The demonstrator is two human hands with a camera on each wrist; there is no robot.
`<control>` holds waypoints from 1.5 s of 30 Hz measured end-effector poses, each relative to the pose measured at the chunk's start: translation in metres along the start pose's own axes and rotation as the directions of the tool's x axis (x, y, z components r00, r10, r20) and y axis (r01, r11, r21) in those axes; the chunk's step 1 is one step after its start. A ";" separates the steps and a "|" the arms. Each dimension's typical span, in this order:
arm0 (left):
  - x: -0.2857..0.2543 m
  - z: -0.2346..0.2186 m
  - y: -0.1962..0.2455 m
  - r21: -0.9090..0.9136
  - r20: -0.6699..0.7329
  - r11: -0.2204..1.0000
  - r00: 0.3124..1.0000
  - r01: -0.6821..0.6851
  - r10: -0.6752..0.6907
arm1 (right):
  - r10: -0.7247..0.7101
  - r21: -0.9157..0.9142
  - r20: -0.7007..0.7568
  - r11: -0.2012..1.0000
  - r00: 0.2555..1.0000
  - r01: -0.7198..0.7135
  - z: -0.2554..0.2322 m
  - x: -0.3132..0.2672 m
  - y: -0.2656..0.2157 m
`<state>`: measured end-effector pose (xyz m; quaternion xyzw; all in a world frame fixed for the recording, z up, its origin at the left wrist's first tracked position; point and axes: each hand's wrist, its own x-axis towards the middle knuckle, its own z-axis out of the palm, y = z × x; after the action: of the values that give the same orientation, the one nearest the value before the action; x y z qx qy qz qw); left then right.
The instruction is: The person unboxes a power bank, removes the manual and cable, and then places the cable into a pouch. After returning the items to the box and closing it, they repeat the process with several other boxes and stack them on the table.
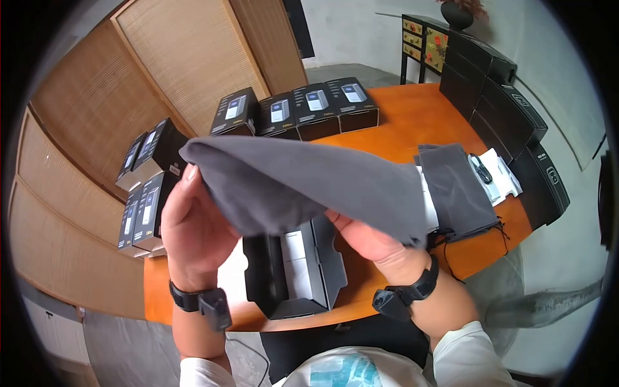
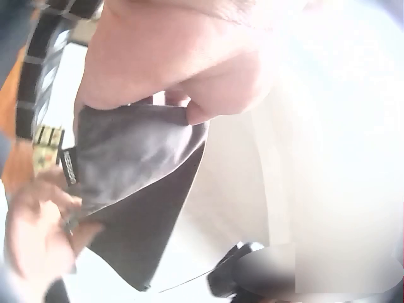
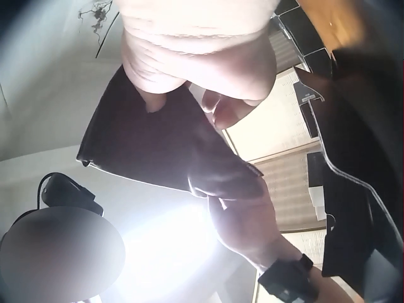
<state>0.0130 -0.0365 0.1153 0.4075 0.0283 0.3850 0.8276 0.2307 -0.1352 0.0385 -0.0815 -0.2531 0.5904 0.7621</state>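
A person's left hand (image 1: 201,226) and right hand (image 1: 369,238) each grip a dark gray cloth pouch (image 1: 284,177), stretched between them in the air above an open black box (image 1: 293,274) with white pieces inside, which sits near the front edge of an orange wooden counter (image 1: 412,122). More gray pouches (image 1: 454,187) lie on the counter at the right, beside a coiled black cable (image 1: 480,169), and printed black boxes (image 1: 316,103) stand along its far side.

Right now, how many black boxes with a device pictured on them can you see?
8: four printed boxes across the table's far side, and four others stacked two over two at the left. More may be hidden behind or beneath them.
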 end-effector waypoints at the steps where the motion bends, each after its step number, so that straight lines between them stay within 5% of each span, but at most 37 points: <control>1: -0.002 -0.006 -0.004 -0.007 0.029 0.999 0.999 0.033 -0.033 | 0.060 0.083 -0.050 0.995 0.997 -0.056 -0.001 0.001 0.000; 3: -0.005 -0.009 -0.010 -0.018 0.086 0.995 0.992 0.096 -0.095 | 0.110 0.064 -0.120 0.993 0.987 -0.102 -0.001 0.000 0.001; 4: -0.008 -0.005 -0.012 0.014 -0.044 0.997 0.996 0.079 -0.079 | 0.119 0.068 -0.109 0.991 0.987 -0.112 -0.004 0.002 0.004; 7: -0.006 0.010 -0.015 0.114 0.204 0.984 0.967 0.135 -0.156 | 0.166 0.108 -0.107 0.982 0.980 -0.155 -0.020 0.005 0.012; 8: -0.016 0.005 -0.014 0.098 0.200 0.947 0.926 0.306 -0.320 | 0.172 0.127 -0.086 0.979 0.981 -0.161 -0.029 0.005 0.012; 9: -0.022 0.021 -0.013 0.284 -0.004 0.884 0.922 0.372 -0.387 | 0.168 0.137 -0.087 0.978 0.982 -0.155 -0.022 0.006 0.010; 11: -0.023 0.025 -0.014 0.362 0.098 0.857 0.899 0.367 -0.427 | 0.087 0.048 -0.215 0.996 0.973 -0.079 -0.002 0.004 0.008; 13: -0.030 0.039 -0.013 0.591 -0.045 0.769 0.962 0.243 -0.269 | 0.075 0.027 -0.247 0.997 0.966 -0.071 -0.004 0.004 0.008; 15: -0.033 0.048 -0.003 0.879 -0.041 0.468 0.992 0.095 -0.123 | 0.034 0.017 -0.194 0.999 0.980 -0.031 0.007 0.002 0.010; 16: -0.035 0.053 0.000 0.973 0.171 0.159 0.985 -0.169 0.000 | 0.042 0.048 -0.100 0.998 0.994 -0.037 0.004 0.002 0.011; 18: -0.031 0.055 0.005 0.977 0.209 -0.063 0.969 -0.203 0.130 | 0.076 0.136 0.158 0.986 0.984 -0.098 -0.019 0.001 0.011; 20: -0.017 0.065 0.007 0.994 0.002 -0.110 0.972 0.025 0.237 | 0.099 0.178 0.242 0.973 0.965 -0.145 -0.025 0.002 0.012; 23: -0.026 0.073 0.011 0.989 0.135 -0.089 0.948 -0.114 0.286 | 0.135 0.191 0.184 0.967 0.974 -0.170 -0.017 -0.001 0.007; 24: -0.023 0.072 0.006 0.996 0.068 0.022 0.918 -0.083 0.390 | 0.142 0.193 0.137 0.967 0.980 -0.167 -0.015 -0.005 0.007; 25: -0.020 0.070 0.005 0.963 0.269 -0.149 0.838 -0.225 0.474 | 0.143 0.184 0.126 0.969 0.982 -0.165 -0.015 -0.002 0.005; 27: -0.023 0.060 0.013 0.878 0.478 -0.220 0.782 -0.425 0.399 | 0.107 0.118 0.116 0.986 0.987 -0.121 -0.012 0.000 0.005; 30: -0.015 0.045 0.018 0.917 0.339 0.090 0.880 -0.388 0.333 | 0.063 0.010 0.132 0.998 0.989 -0.065 -0.006 -0.001 0.008; 32: -0.012 0.047 0.004 0.730 0.116 0.630 0.957 -0.264 0.266 | 0.069 0.033 0.156 0.997 0.985 -0.076 -0.008 -0.001 0.008; 33: -0.011 0.047 -0.001 0.533 0.026 0.829 0.983 -0.169 0.183 | 0.040 -0.070 0.167 0.997 0.985 -0.028 -0.008 -0.001 0.008; 34: -0.010 0.043 0.000 0.448 -0.033 0.891 0.994 -0.079 0.105 | 0.011 -0.172 0.181 0.985 0.983 0.021 -0.007 -0.002 0.008; 38: -0.004 0.038 -0.007 0.434 -0.023 0.899 0.997 -0.058 0.076 | 0.089 -0.219 0.296 0.975 0.951 -0.023 -0.007 -0.010 0.008; 41: -0.006 0.051 -0.022 0.642 0.061 0.733 0.968 -0.225 0.243 | 0.207 0.095 0.246 0.967 0.947 -0.236 0.007 -0.013 0.013; 42: -0.009 0.064 -0.024 0.743 0.062 0.639 0.971 -0.198 0.229 | 0.223 0.048 0.199 0.970 0.954 -0.237 0.010 -0.012 0.012; 43: -0.012 0.069 -0.020 0.830 0.120 0.520 0.975 -0.202 0.187 | 0.296 0.186 0.158 0.928 0.942 -0.323 0.008 -0.011 0.015; 45: -0.013 0.075 -0.012 0.860 0.145 0.481 0.985 -0.171 0.090 | 0.235 0.213 0.148 0.941 0.961 -0.263 0.016 -0.010 0.008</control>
<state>0.0382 -0.0989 0.1533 0.7846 0.1543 0.3633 0.4782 0.2142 -0.1455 0.0462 0.0118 -0.2161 0.7115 0.6686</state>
